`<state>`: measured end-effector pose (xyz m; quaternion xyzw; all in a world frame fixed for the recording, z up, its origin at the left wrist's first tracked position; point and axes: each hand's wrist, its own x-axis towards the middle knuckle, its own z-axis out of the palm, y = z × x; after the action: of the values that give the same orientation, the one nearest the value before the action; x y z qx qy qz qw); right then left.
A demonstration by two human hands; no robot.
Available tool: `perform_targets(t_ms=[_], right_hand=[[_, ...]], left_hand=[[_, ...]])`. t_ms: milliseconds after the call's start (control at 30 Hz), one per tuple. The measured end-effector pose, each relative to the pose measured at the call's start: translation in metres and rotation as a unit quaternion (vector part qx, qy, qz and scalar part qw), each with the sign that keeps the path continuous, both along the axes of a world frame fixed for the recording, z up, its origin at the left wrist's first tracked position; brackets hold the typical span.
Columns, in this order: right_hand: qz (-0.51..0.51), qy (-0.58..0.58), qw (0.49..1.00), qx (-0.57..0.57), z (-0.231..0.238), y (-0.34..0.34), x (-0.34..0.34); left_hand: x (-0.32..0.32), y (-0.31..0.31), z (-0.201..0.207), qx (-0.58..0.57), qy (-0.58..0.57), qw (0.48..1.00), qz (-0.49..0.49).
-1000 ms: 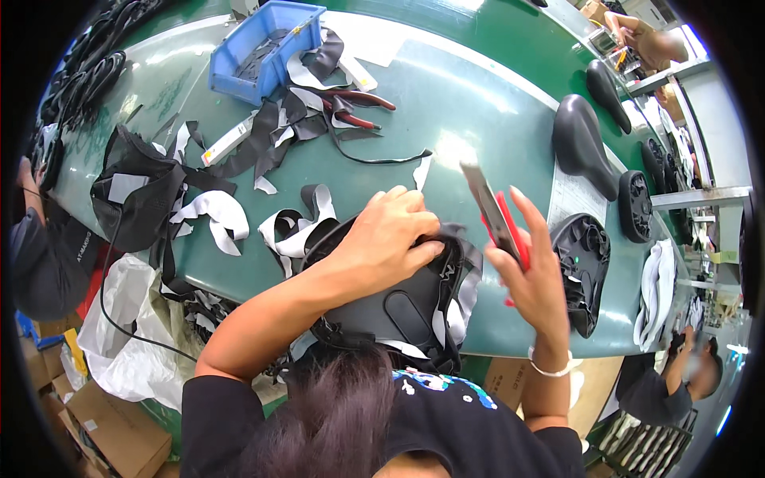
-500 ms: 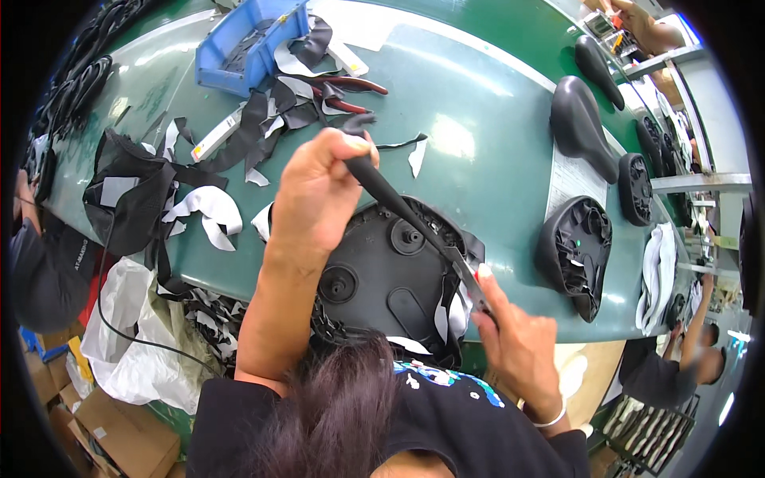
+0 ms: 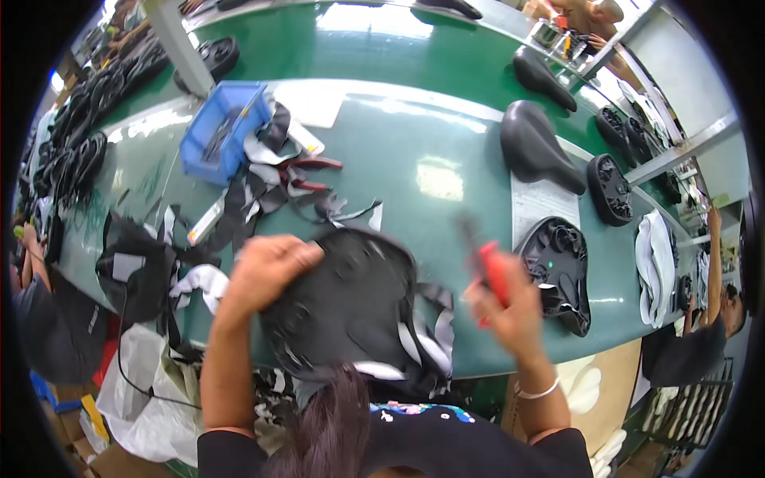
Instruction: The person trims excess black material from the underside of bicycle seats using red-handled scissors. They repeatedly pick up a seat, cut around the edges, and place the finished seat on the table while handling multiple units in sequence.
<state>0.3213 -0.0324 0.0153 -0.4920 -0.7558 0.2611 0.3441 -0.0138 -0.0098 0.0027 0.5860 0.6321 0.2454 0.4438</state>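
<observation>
A black bicycle saddle (image 3: 343, 299) lies underside up at the near table edge, with trim strips (image 3: 434, 342) of black and white material hanging at its right side. My left hand (image 3: 269, 275) is closed on the saddle's left rim. To the right of the saddle and apart from it, my right hand (image 3: 514, 311) grips a red-handled knife (image 3: 492, 275). The knife's blade points away from me and is smeared by motion. Beyond the saddle lie loose cut scraps (image 3: 339, 211), near red-handled pliers (image 3: 307, 171).
A blue bin (image 3: 219, 139) stands at the back left, near a black bag-like bundle (image 3: 131, 259). On the right are an underside-up saddle (image 3: 558, 267), a finished-looking saddle (image 3: 534, 147) and white pieces (image 3: 653, 267). Co-workers sit at both sides.
The black strip held in my left hand was let go and lies beyond the saddle; that hand now holds the saddle's rim. My right hand moved the knife away to the right.
</observation>
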Motion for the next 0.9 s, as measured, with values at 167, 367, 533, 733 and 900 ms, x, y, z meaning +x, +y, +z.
perform_targets(t_ms=[167,367,533,733,900], right_hand=[[-0.168,0.281,0.945,-0.019,0.054,0.135,0.039],[-0.184,0.507,0.838,-0.079,-0.007,0.371,0.056],[-0.246,0.630,0.729,-0.106,-0.086,0.507,0.034],[-0.289,0.701,0.651,0.040,-0.108,0.596,0.133],[-0.370,0.713,0.592,0.063,-0.072,0.540,0.067]], left_hand=[[0.039,0.092,-0.012,0.082,-0.335,0.901,0.264],[0.149,0.109,-0.074,0.303,-0.007,0.952,0.052],[0.135,0.106,-0.069,0.266,-0.055,0.962,0.042],[0.141,0.110,-0.067,0.249,-0.073,0.966,0.013],[0.139,0.108,-0.063,0.259,-0.008,0.965,0.037]])
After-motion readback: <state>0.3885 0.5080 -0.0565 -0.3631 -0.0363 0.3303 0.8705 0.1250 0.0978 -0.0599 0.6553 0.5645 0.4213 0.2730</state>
